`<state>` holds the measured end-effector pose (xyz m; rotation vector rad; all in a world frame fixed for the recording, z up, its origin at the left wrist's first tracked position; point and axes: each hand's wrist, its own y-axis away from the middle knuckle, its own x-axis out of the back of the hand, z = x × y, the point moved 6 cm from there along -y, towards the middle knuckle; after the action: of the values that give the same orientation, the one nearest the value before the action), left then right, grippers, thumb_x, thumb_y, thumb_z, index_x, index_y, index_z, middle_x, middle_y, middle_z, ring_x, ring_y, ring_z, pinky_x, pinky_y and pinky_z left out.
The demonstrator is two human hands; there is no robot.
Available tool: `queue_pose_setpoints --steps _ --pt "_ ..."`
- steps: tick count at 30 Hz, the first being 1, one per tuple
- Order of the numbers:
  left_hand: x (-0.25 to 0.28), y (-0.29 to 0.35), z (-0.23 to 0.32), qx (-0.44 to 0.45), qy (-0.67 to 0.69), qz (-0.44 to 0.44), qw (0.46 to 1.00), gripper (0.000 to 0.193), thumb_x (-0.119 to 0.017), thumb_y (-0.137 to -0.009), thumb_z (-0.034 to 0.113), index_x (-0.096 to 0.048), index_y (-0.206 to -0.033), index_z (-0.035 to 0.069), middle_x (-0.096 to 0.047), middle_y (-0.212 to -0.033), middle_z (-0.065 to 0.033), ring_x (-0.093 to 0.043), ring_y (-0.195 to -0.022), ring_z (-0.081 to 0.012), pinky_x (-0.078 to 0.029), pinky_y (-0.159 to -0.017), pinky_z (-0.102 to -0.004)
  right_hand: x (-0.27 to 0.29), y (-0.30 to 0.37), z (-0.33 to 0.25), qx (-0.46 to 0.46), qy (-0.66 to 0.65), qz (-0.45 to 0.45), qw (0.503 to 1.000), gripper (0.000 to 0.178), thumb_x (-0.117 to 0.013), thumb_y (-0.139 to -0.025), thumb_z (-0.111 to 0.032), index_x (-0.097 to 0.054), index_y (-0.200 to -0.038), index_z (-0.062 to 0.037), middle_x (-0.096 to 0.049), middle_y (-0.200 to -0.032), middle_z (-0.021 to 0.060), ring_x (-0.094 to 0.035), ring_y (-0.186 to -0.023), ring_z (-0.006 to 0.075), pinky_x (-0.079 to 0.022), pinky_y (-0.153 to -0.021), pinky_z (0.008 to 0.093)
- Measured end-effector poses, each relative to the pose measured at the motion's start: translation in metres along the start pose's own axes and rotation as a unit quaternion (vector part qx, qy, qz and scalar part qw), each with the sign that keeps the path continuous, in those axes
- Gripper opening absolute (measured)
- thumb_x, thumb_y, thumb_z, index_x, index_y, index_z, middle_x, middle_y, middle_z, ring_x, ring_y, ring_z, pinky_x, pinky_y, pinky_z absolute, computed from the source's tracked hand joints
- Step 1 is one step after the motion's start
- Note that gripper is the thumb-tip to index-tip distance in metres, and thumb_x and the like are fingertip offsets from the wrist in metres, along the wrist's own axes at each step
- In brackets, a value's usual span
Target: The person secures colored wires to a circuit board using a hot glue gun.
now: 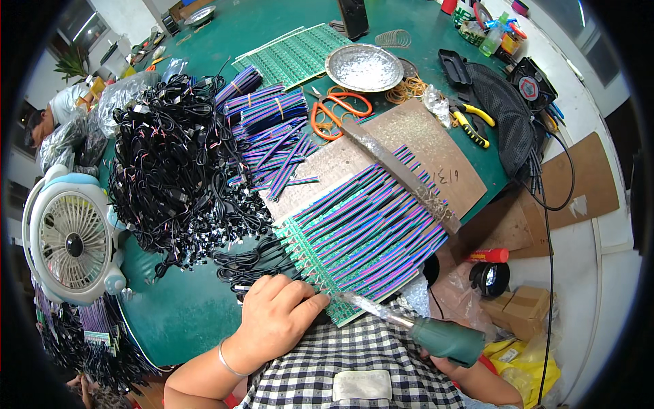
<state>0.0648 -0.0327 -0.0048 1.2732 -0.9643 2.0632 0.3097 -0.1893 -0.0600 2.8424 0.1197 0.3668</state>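
A green circuit board panel (347, 315) lies at the table's near edge, with rows of multicoloured ribbon wires (375, 218) fanning from it. Over their far ends rests a worn metal bar (402, 176). My left hand (283, 317) is closed at the panel's near left edge, thumb and forefinger together; what they pinch is hidden. Black cables (255, 262) run up to the panel just beyond that hand. From the right, my right hand (436, 358) grips a green-handled soldering iron (446, 339), its silvery tip on or just over the panel near my left fingertips. The handle hides most of that hand.
A heap of black cables (163, 163) and a white fan (71, 238) stand left. Beyond the panel are ribbon wire bundles (266, 109), orange scissors (330, 116), a metal dish (364, 68) and yellow-black pliers (471, 126). A person (65, 109) sits far left.
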Motion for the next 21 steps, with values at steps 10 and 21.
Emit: queue_pose_setpoints --steps 10,21 --pt "0.001 0.006 -0.003 -0.005 0.013 0.005 1.000 0.018 -0.060 -0.077 0.020 -0.067 -0.093 0.016 -0.055 -0.085 0.0031 -0.053 -0.077 -0.0143 -0.040 -0.067 -0.0296 0.008 0.011 0.032 -0.003 -0.171 0.131 0.977 0.069 -0.062 -0.089 -0.047 -0.049 -0.126 0.0098 -0.065 -0.093 0.0169 -0.063 -0.066 0.0211 -0.052 -0.064 0.0322" --pt "0.006 0.009 0.000 0.011 0.010 0.007 1.000 0.023 -0.065 -0.076 0.019 -0.070 -0.099 0.016 -0.061 -0.091 0.0035 -0.057 -0.082 -0.0155 -0.042 -0.072 -0.0326 0.011 -0.008 0.028 0.077 -0.157 0.113 0.978 0.068 -0.058 -0.091 -0.039 -0.041 -0.135 0.0093 -0.064 -0.104 0.0189 -0.063 -0.063 0.0203 -0.053 -0.060 0.0321"
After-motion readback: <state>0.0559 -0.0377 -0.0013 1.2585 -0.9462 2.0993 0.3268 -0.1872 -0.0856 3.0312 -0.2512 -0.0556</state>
